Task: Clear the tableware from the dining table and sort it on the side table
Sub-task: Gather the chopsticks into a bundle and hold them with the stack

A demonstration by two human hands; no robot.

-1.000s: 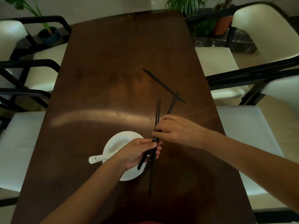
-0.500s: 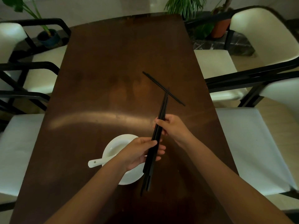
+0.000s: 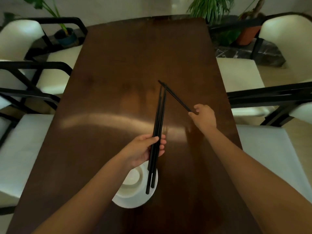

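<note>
My left hand (image 3: 145,150) grips a bundle of black chopsticks (image 3: 159,119) near its lower third, and the bundle points up the dark wooden dining table (image 3: 118,68). Their lower ends hang over a white bowl (image 3: 135,188) that sits on the table under my left wrist. My right hand (image 3: 203,116) pinches the near end of another pair of black chopsticks (image 3: 175,97), which lies slanted on the table to the right. Its far tip crosses the tips of the bundle. The spoon is hidden behind my left arm.
Cream chairs with black frames stand along the left side (image 3: 25,78) and the right side (image 3: 263,102) of the table. Potted plants (image 3: 211,7) stand past the far end, and another plant pot (image 3: 65,36) is at the far left.
My right hand let go of the bundle and moved right to the near end of the slanted chopsticks. My left hand now holds the bundle alone, raised further up the table.
</note>
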